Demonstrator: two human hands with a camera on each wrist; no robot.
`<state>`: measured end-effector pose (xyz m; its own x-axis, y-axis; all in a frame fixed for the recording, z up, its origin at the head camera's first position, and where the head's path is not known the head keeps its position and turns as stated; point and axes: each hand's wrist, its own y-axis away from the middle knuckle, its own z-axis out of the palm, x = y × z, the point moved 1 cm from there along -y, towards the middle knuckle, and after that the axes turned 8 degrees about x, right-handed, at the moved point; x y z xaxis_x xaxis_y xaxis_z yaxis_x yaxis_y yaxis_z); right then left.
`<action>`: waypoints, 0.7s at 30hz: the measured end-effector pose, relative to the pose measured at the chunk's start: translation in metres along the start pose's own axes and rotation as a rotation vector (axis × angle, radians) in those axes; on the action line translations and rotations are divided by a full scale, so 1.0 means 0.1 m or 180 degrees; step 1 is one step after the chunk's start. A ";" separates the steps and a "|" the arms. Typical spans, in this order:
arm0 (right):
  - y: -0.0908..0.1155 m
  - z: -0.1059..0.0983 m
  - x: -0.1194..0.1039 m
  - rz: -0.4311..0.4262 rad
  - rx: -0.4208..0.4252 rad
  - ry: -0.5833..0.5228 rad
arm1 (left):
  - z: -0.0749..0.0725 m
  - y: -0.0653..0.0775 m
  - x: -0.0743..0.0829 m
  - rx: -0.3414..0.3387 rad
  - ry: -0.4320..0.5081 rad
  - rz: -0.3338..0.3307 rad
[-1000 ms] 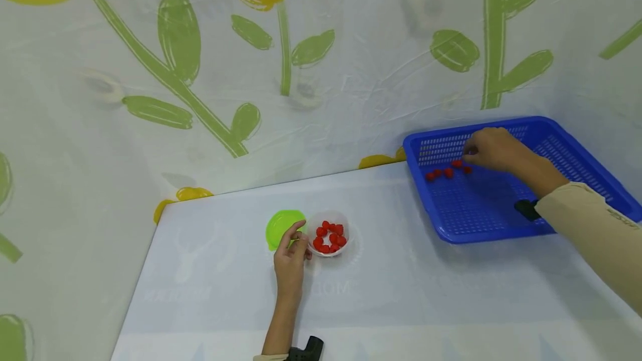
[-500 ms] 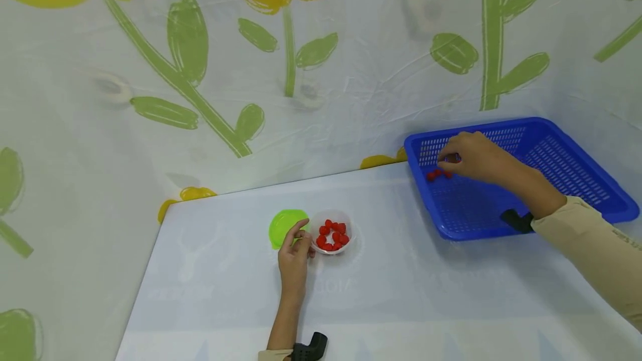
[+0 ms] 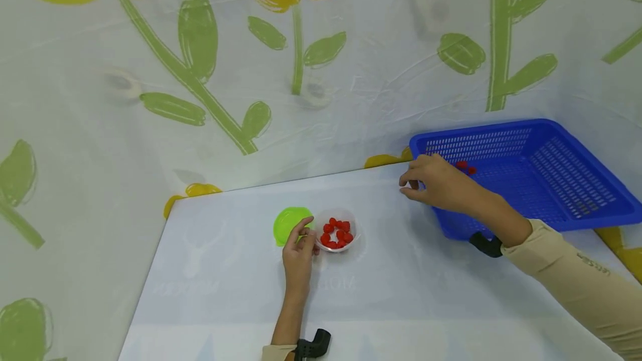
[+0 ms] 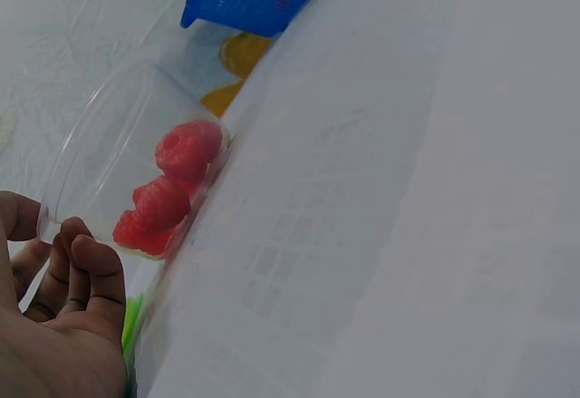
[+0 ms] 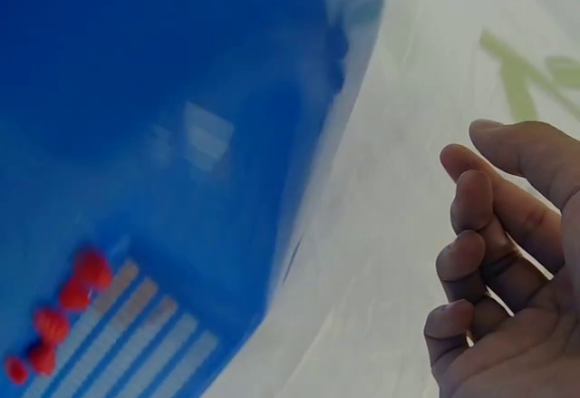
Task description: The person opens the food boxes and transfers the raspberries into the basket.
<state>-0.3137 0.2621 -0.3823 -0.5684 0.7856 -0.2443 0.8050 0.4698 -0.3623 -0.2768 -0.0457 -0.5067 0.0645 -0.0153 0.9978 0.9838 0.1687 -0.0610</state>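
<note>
A clear plastic cup (image 3: 353,217) with several red raspberries (image 3: 344,226) in its bottom stands on the white table. My left hand (image 3: 298,250) grips its left side, fingertips at the rim in the left wrist view. Left of the cup, partly behind that hand, lies a bright green lid (image 3: 287,222). My right hand (image 3: 438,185) is over the near-left corner of a blue basket (image 3: 531,222); its fingers curl loosely with nothing seen between them. More raspberries (image 5: 52,325) lie in the basket; the hand hides some of them in the head view.
The basket stands at the right of the table, close to the cloth wall (image 3: 381,88) printed with flowers. The table's left edge runs down beside the cloth. Between cup and basket lies bare white tabletop (image 3: 383,199).
My right hand has moved left and toward me, from inside the basket to its left rim. The left hand stays at the cup, and the head view has shifted slightly.
</note>
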 end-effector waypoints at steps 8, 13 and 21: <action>-0.12 0.24 -0.29 -0.0152 -0.0066 -0.0051 | 0.00 0.00 0.00 -0.0012 -0.0006 0.0031; -0.18 0.38 -0.44 -0.0107 -0.0186 -0.0047 | 0.00 0.00 0.01 -0.0004 -0.0023 0.0057; -0.23 0.70 -0.56 -0.0229 -0.0194 -0.0067 | 0.00 -0.01 -0.02 -0.0024 -0.0030 0.0108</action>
<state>-0.3118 0.1791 -0.4233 -0.6281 0.7406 -0.2388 0.7704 0.5488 -0.3244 -0.2781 -0.0462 -0.5083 0.0963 -0.0002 0.9954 0.9823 0.1615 -0.0950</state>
